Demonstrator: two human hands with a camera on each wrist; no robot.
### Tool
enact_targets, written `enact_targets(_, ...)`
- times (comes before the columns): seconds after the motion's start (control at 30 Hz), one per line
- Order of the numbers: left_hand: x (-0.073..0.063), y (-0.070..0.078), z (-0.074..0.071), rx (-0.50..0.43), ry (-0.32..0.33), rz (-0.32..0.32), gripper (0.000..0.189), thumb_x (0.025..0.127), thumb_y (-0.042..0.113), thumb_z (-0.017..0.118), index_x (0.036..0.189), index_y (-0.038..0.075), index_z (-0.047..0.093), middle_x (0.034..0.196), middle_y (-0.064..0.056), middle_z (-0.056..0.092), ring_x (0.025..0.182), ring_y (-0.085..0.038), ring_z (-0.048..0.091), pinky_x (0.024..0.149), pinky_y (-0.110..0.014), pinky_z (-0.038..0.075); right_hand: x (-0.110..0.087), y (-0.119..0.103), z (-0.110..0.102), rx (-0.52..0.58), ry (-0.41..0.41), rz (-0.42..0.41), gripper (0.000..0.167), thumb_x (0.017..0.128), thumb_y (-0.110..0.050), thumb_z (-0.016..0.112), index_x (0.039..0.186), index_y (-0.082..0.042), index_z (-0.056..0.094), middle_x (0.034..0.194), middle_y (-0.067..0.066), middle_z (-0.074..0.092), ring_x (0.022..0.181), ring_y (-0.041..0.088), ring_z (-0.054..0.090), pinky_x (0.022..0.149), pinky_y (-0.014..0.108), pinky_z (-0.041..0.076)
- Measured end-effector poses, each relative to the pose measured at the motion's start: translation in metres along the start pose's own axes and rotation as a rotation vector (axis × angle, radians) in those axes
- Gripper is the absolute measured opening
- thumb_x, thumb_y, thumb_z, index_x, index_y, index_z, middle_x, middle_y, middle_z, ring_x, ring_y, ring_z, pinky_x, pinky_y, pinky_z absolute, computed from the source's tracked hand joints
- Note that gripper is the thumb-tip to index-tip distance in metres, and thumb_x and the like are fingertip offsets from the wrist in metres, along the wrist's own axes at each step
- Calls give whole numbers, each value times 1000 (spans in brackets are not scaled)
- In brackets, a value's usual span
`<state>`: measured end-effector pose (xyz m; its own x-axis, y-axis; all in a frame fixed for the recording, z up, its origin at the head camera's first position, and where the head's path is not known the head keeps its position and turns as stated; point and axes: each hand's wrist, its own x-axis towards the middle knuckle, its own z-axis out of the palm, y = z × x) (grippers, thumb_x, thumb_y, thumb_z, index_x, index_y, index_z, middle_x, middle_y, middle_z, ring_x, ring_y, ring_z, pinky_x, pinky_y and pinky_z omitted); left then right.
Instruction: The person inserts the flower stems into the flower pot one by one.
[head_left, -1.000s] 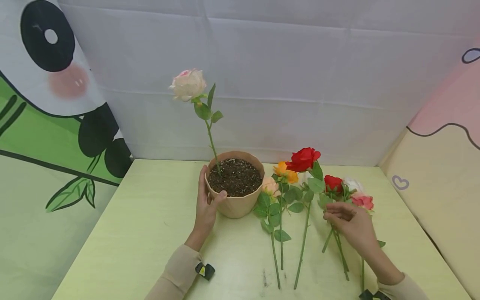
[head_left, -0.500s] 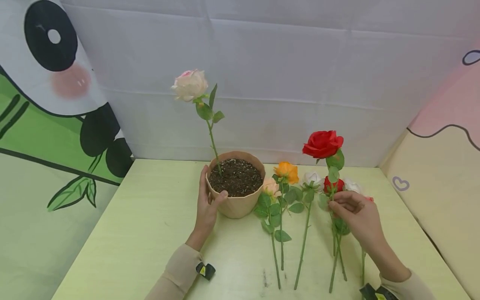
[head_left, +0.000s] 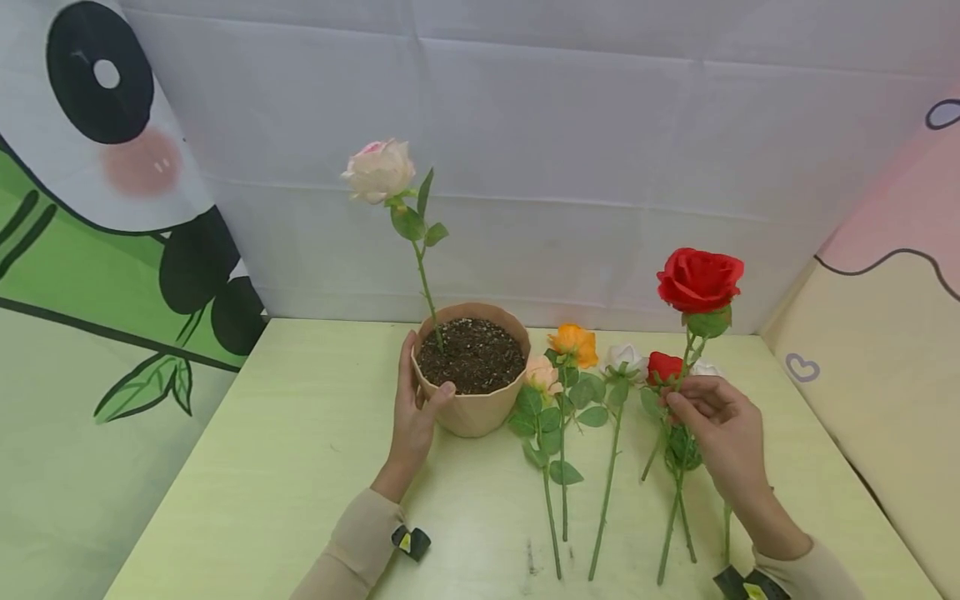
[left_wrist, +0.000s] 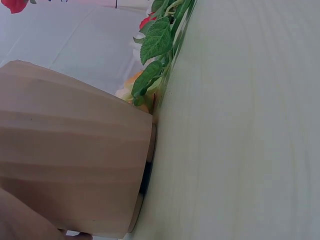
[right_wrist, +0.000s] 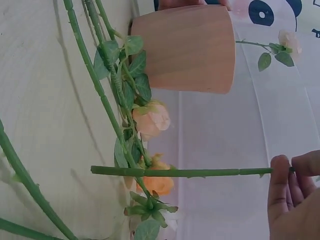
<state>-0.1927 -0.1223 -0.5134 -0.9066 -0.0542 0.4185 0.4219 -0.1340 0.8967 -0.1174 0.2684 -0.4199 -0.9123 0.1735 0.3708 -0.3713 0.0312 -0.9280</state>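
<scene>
My left hand (head_left: 416, 417) grips the left side of a tan flowerpot (head_left: 480, 414), its thumb at the front near the rim. Dark soil (head_left: 476, 358) fills the pot, and a pale pink rose (head_left: 380, 172) stands in it at the left, leaning left. Over the flowers on the right, my right hand (head_left: 720, 433) pinches the stem of a red rose (head_left: 701, 282), bloom upward. In the right wrist view the stem (right_wrist: 215, 173) runs straight from the fingertips, its cut end free over the table. Behind that hand lies a second red rose (head_left: 663, 367).
Right of the pot lie a peach rose (head_left: 542, 375), an orange rose (head_left: 574, 343) and a white rose (head_left: 624, 360), stems toward the front. Another white rose (head_left: 705, 369) is partly hidden by the right hand. A grey-white cloth (head_left: 525, 167) hangs behind the table (head_left: 300, 450).
My right hand has lifted the red rose from among the others, bringing it up and to the right and turning it upright. The left hand has stayed on the flowerpot.
</scene>
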Motion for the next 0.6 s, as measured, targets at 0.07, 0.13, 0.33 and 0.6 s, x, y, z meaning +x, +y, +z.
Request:
enact_targets(0.07,0,1,0,4,2,-3,96,102,27,71,180,26,15,187,-7,8,171,-42,6,131,-72,16,0,1,1,6,0,-14,12,98,21,68,110,21,64,96,6,84,82,13,81,71,22,64)
enact_targets(0.13,0,-5,-2,12,2,4,95,103,27,70,180,25,16,187,-7,8,171,-41,5,133,-69,16,1,1,2,4,-3,-23,13,98,21,68,110,21,64,96,5,84,82,13,81,72,22,64)
enact_targets(0.33,1,-1,-1,13,12,-54,97,100,25,70,180,32,15,187,1,9,171,-34,6,133,-69,14,7,-8,10,-16,12,-34,13,98,20,68,110,20,64,95,4,82,81,11,80,72,22,64)
enact_targets(0.6,-1,15,5,5,16,-80,99,98,24,69,181,25,14,187,0,8,171,-35,7,133,-69,14,29,-38,35,68,-12,-82,11,100,17,69,111,16,65,101,11,83,86,15,80,75,24,65)
